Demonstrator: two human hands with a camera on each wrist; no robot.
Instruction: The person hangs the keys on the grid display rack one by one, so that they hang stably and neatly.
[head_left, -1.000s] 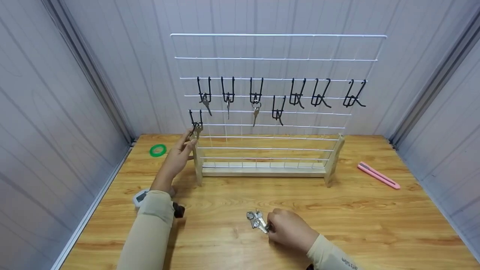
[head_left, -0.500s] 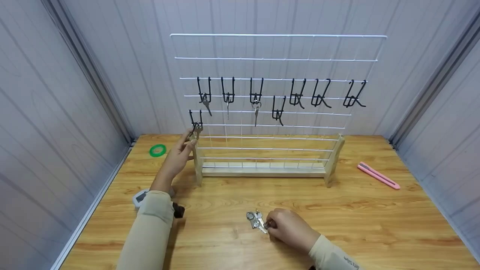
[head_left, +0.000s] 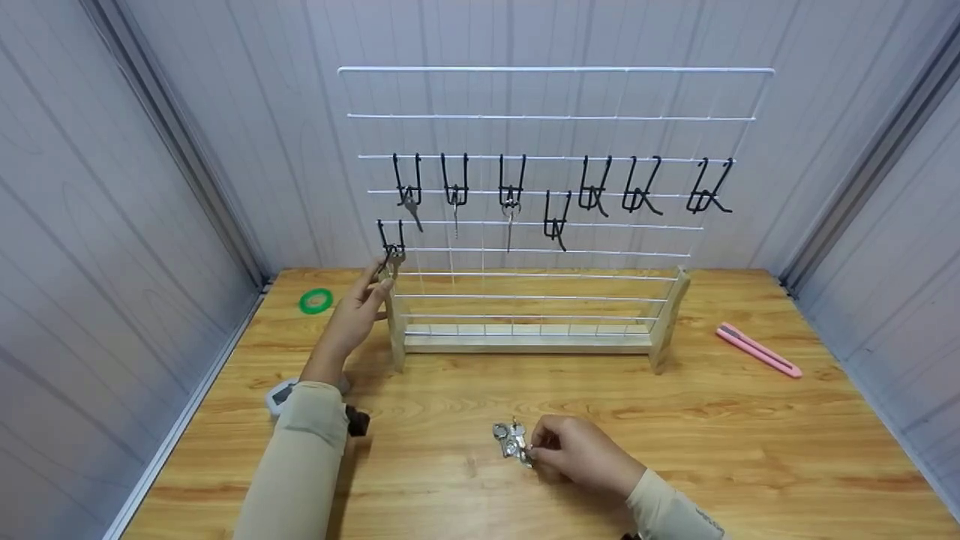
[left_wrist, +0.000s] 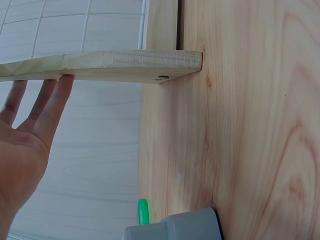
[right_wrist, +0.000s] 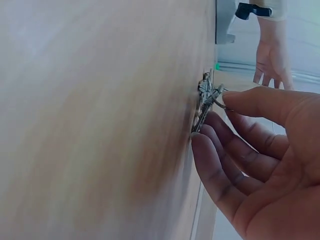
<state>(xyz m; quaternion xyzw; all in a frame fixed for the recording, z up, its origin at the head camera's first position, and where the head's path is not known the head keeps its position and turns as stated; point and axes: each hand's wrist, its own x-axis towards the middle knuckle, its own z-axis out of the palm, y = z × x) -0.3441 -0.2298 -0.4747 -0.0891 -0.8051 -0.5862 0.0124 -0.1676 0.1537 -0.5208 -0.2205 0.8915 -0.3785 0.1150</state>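
On table, right hand (head_left: 574, 450) pinches keys (head_left: 511, 439); left hand (head_left: 352, 315) flat against rack (head_left: 395, 330).

A rack (head_left: 555, 225) stands at the tabletop's (head_left: 735, 442) 12 o'clock, hooks (head_left: 555, 195) hanging on it. A tape roll (head_left: 316, 301) lies at 10 o'clock, a cutter (head_left: 757, 350) at 2 o'clock. The left hand (head_left: 352, 315) rests against the rack's left post (head_left: 395, 330). Keys (head_left: 511, 441) lie at 6 o'clock, the right hand (head_left: 577, 454) just right of them, fingers (right_wrist: 235, 145) touching.
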